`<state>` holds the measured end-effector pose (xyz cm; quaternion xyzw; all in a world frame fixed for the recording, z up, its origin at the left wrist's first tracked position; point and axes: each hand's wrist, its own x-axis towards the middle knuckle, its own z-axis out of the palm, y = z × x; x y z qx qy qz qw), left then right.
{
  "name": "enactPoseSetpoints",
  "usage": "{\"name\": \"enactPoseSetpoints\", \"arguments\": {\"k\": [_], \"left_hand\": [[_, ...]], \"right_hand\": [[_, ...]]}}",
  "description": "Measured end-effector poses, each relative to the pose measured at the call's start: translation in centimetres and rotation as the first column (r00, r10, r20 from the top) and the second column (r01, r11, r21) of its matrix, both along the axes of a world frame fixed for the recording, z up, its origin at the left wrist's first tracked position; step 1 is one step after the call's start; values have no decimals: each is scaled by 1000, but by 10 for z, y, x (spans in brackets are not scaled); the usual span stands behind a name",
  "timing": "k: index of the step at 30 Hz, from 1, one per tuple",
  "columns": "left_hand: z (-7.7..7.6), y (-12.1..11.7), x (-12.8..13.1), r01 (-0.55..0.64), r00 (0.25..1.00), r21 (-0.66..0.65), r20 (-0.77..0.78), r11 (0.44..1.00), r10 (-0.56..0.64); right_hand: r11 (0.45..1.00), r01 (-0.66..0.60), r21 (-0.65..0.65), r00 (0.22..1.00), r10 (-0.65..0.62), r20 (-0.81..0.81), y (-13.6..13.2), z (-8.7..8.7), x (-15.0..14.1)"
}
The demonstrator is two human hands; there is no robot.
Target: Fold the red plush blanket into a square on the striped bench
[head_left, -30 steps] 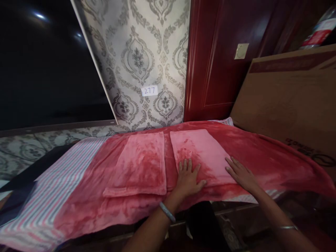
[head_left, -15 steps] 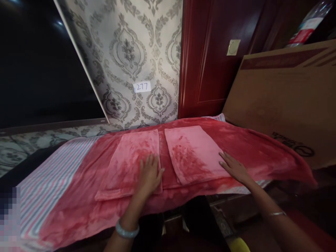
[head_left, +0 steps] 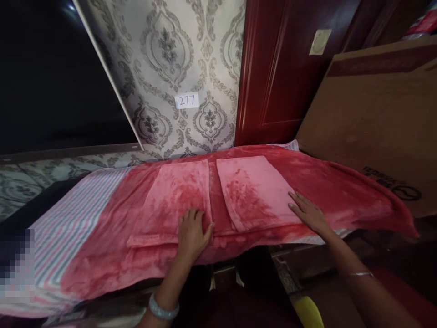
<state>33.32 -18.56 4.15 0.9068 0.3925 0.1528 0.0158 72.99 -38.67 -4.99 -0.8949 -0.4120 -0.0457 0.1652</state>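
Note:
Two folded pink plush cloths lie side by side, a left cloth (head_left: 164,196) and a right cloth (head_left: 266,187), both with darker red blotches. Under them is spread a red plush blanket (head_left: 327,182) with a striped end. My left hand (head_left: 193,232) rests on the lower right corner of the left cloth, fingers a little bent and thumb apart. At the right edge of the other cloth, my right hand (head_left: 309,213) lies flat with its fingers stretched out. Neither hand grips anything that I can see.
A large cardboard box (head_left: 375,114) leans at the right, with part of a bottle (head_left: 423,23) behind its top. A dark screen (head_left: 61,82) stands at the left. Behind are a patterned wall (head_left: 164,77) with a "277" label (head_left: 187,100) and a red door panel (head_left: 269,68).
My left hand has drawn back toward me on the left cloth, and its fingers are more bent. My right hand stays by the right cloth's edge. The view has shifted slightly.

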Motion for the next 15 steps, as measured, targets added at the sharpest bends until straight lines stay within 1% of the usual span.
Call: {"name": "enactPoseSetpoints", "arguments": {"k": [2, 4, 7, 9, 11, 15], "left_hand": [[6, -4, 6, -38, 999, 1, -20, 999, 38], [11, -5, 14, -61, 996, -9, -71, 998, 60], [14, 2, 24, -60, 988, -54, -148, 997, 52], [15, 10, 25, -66, 986, -90, -159, 994, 51], [17, 22, 22, -64, 993, -140, -111, 988, 48], [23, 43, 12, -60, 993, -282, 78, 958, 85]], "right_hand": [[1000, -8, 6, 1000, 8, 1, -1, 1, -1], [1000, -12, 10, 1000, 12, -10, -1, 3, -3], [1000, -1, 4, 1000, 1, -16, -1, 4, -5], [1000, 3, 10, 1000, -3, -1, -1, 4, -6], [1000, -4, 27, 1000, 4, 10, -1, 3, -7], [999, -12, 50, 1000, 11, 3, -1, -1, -5]]}}
